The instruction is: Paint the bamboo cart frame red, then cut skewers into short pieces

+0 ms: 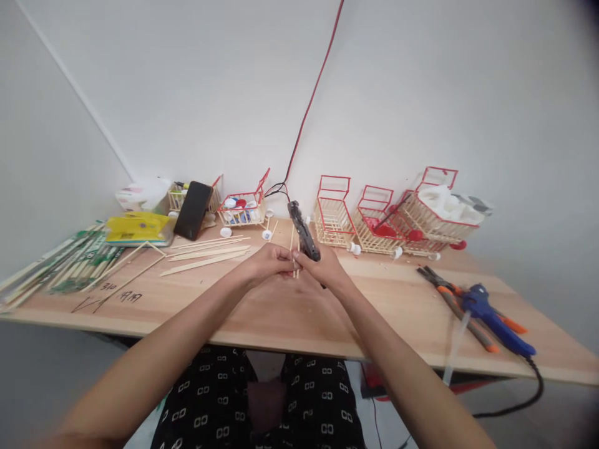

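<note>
Both forearms reach in from the lower corners of the frame and meet at the middle, just above the pale wooden tabletop [281,318]. The left hand [269,262] is curled, its fingertips pinching a pair of thin pale wooden sticks [296,265] that stand roughly upright between the two hands. The right hand [327,267] is clenched around the grip of a dark glue gun [302,231], whose body slants up and away toward the upper left, with a red and black cable [311,100] rising from it along the white wall to the top of the frame.

Handwritten black marks [128,296] sit on the tabletop at the left; they look like digits, but I cannot read them for certain. Left of centre lie loose long wooden sticks [208,255], and further left a bundle of green-wrapped chopsticks [79,265], a yellow packet [138,226] and a black phone [193,210] leaning on a small basket. Along the wall at the right stand small wooden stick carts with red wire frames [374,218]. At the right edge of the tabletop lie orange-handled pliers [461,312] beside a blue glue gun [493,315] with a black cord.
</note>
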{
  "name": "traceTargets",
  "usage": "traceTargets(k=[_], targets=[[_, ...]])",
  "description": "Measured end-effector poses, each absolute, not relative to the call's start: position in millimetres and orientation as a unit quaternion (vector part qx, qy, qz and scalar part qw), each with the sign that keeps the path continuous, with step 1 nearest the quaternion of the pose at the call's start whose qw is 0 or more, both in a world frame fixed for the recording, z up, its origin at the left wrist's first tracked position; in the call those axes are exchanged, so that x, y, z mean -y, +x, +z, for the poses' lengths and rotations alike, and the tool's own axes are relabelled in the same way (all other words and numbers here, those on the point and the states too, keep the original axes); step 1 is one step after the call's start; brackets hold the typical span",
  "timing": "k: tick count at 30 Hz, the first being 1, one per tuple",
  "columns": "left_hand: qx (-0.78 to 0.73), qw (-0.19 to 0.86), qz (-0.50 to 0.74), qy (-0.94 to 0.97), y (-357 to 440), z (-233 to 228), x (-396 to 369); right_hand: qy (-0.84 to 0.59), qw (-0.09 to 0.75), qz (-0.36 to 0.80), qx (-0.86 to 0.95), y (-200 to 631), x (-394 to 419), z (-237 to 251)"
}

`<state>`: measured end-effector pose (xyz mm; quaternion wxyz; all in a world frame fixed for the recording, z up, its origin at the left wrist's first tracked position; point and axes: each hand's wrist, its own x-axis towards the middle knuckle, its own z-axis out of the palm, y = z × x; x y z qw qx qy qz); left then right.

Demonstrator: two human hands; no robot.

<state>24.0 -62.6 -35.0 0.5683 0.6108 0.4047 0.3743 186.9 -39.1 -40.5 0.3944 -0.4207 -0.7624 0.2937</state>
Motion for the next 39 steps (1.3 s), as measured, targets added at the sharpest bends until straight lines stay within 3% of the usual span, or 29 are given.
traceTargets(k=[5, 15, 25, 39], targets=[[-0.439, 0.525, 0.363, 0.633, 26.3, -48.0, 48.7, -0.428, 0.38, 0.218, 0.791, 189.7, 33.2, -51.6], [-0.429, 0.431, 0.363, 0.706, 22.3, -65.3, 44.5, -0.424, 0.33, 0.177, 0.825, 196.7, 36.4, -50.1], [-0.513, 0.276, 0.421, 0.695, 31.1, -73.9, 58.9, -0.398, 0.307, 0.162, 0.849, 202.8, 48.8, -48.5], [-0.451, 0.323, 0.454, 0.697, 32.8, -84.0, 52.4, -0.391, 0.325, 0.116, 0.853, 203.8, 57.5, -61.0]])
